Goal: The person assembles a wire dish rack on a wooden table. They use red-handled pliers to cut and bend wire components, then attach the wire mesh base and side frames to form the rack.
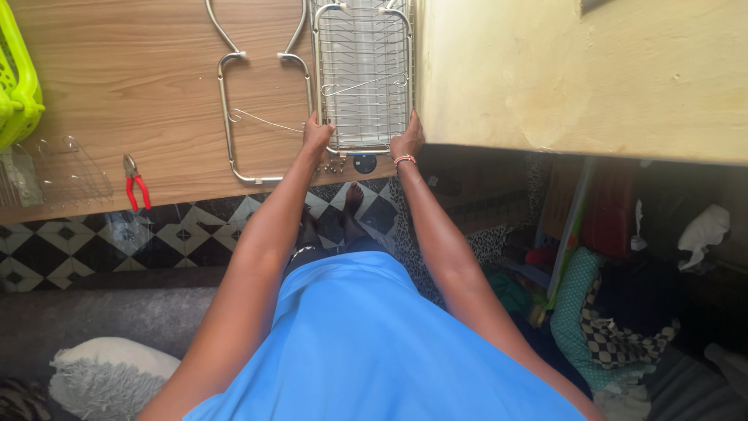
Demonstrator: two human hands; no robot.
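Note:
A rectangular metal wire basket lies on the wooden table, close to the cream wall. My left hand grips the basket's near left corner. Its near right corner is held by my right hand, which has a beaded band at the wrist. A bent chrome tube frame lies on the table just left of the basket, with a thin wire across it. Small screws and a dark round part sit at the table edge between my hands.
Red-handled pliers lie near the table's front edge at left, beside clear plastic wrap. A lime green plastic basket is at far left. Below are a black-and-white tiled floor, a grey cushion and piled cloth at right.

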